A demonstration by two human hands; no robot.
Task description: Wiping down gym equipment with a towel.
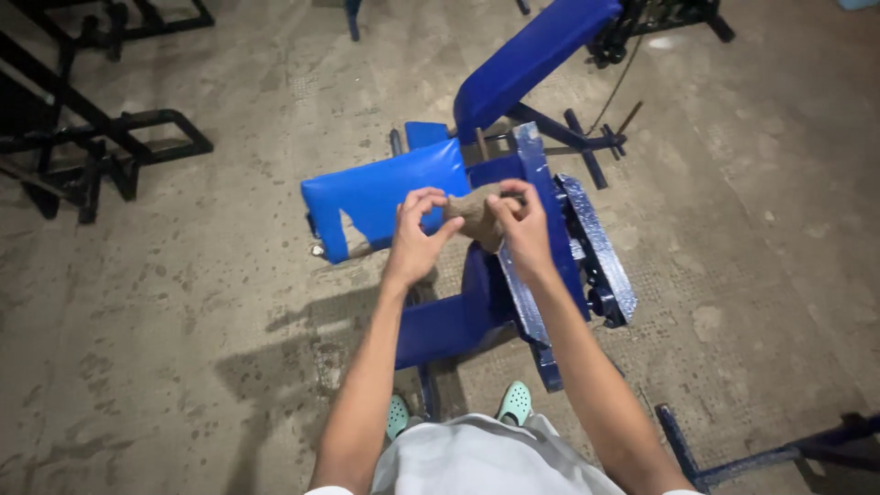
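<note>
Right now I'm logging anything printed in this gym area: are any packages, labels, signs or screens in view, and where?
None show: no package, label, sign or screen.
Both hands, left hand and right hand, hold a plain brown rag over a blue padded bench on bare concrete floor.

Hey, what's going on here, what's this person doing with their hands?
A person stands over a blue padded exercise bench on a stained concrete floor. Both hands are raised in front of them, the left hand and right hand each pinching a small brown crumpled piece, which looks like cloth or paper, held between them above the bench's blue metal frame. Black metal frames stand at the upper left.
</note>
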